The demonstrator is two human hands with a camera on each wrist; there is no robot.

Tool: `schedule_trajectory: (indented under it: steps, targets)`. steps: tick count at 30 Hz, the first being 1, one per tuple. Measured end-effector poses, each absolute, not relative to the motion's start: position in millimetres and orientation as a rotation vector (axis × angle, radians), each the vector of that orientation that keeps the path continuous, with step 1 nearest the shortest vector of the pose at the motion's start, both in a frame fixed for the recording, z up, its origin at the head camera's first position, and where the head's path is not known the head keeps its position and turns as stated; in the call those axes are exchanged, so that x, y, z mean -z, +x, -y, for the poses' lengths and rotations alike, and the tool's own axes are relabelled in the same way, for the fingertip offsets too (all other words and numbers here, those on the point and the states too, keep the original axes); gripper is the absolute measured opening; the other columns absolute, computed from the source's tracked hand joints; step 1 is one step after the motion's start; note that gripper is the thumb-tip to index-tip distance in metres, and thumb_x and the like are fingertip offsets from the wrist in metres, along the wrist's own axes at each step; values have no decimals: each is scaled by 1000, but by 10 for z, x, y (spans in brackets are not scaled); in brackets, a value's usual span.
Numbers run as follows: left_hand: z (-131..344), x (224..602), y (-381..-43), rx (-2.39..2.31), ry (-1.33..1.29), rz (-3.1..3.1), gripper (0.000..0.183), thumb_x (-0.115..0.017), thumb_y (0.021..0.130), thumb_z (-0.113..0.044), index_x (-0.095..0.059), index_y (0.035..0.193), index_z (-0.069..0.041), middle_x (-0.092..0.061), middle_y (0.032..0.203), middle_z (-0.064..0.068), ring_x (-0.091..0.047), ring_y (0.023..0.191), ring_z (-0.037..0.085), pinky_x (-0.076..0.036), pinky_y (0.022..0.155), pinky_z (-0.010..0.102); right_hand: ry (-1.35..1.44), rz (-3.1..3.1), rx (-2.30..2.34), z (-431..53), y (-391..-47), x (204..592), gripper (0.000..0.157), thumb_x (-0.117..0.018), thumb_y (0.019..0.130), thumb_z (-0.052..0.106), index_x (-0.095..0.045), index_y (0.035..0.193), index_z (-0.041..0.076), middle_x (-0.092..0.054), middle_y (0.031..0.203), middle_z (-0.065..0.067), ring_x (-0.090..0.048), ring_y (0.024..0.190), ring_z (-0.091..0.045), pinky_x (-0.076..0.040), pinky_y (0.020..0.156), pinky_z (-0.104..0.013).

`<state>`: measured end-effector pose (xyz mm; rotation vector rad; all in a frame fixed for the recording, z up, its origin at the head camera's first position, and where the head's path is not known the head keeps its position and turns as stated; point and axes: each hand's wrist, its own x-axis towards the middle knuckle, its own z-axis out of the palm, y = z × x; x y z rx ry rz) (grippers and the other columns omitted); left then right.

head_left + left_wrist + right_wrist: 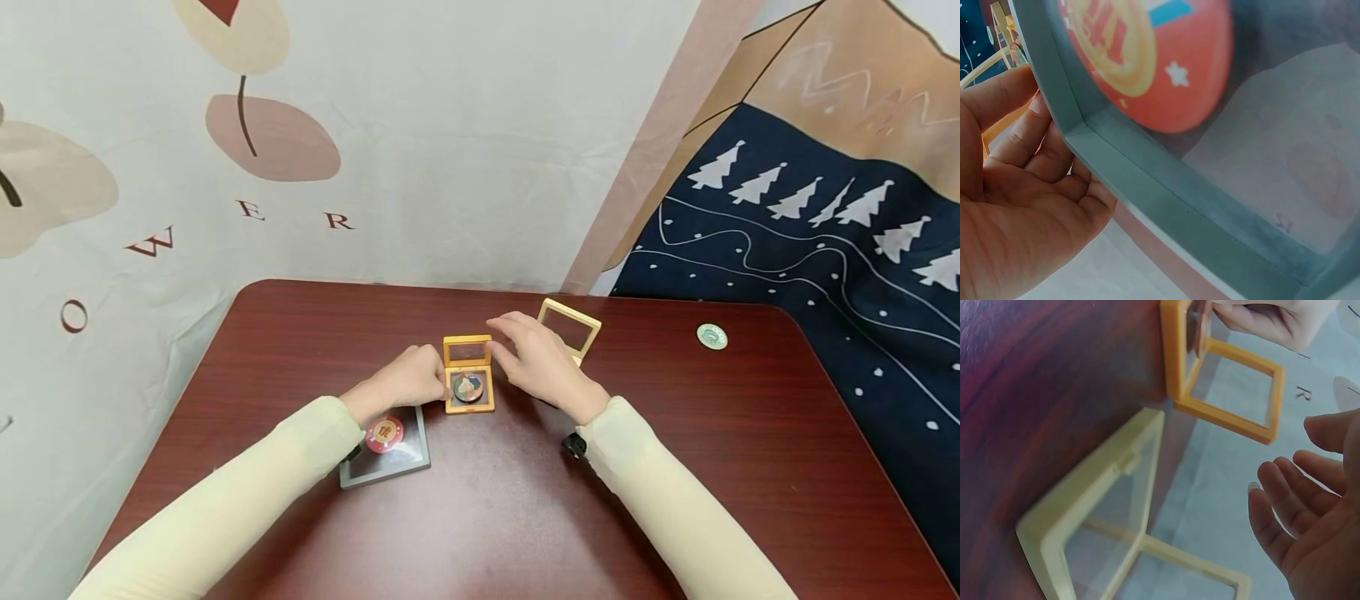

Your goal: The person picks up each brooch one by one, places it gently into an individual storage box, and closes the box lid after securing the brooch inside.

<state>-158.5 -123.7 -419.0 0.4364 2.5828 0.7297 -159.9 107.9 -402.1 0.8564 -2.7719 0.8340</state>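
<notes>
An orange display case point(492, 400) stands on the table with its clear-windowed lid point(468, 353) raised. Inside its base is a round multicoloured badge or coin point(468, 387). My left hand point(408, 382) has curled fingers and pinches the left edge of this case. Beside the raised lid, my right hand point(543, 362) is held with fingers spread and loosely bent; the right wrist view shows a gap between its fingers point(1272, 531) and the orange lid frame point(1229, 422). Under my left wrist lies a grey display case point(385, 481) with a red chip point(385, 435).
A cream display case point(592, 337), lid up, stands behind my right hand, which partly hides it. Far right on the brown table point(712, 433) lies a pale green round chip point(712, 337). Printed cloth point(450, 167) hangs along the table's back edge.
</notes>
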Motion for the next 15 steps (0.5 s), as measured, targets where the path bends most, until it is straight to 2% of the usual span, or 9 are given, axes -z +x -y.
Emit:
schedule_trajectory:
  steps: [4,10,15]
  targets:
    - [1235,4189,-1592,-720,423,-2578,33,-81,87,-13,-69,56,-9,-49,48,-9,-41,49,10,-37,53,26,860,2831,-802,-1018,-1639,4081,35,-65,105,21,-68,134,2,-68,128,-8,-67,103,-21,-57,83,-40]
    - [1241,4188,-1589,-728,448,-2587,30,-81,87,-13,-71,58,-11,-54,50,-8,-44,51,10,-40,54,27,859,2845,-754,-993,-1633,4123,29,-64,106,18,-71,130,4,-71,121,-7,-68,101,-20,-56,80,-38]
    - [1257,4198,-1577,-750,460,-2574,40,-80,90,-13,-63,54,-12,-44,48,-9,-38,48,9,-36,54,26,883,2821,-747,-997,-1595,4122,26,-65,105,15,-73,127,4,-72,118,-6,-69,102,-21,-57,83,-38]
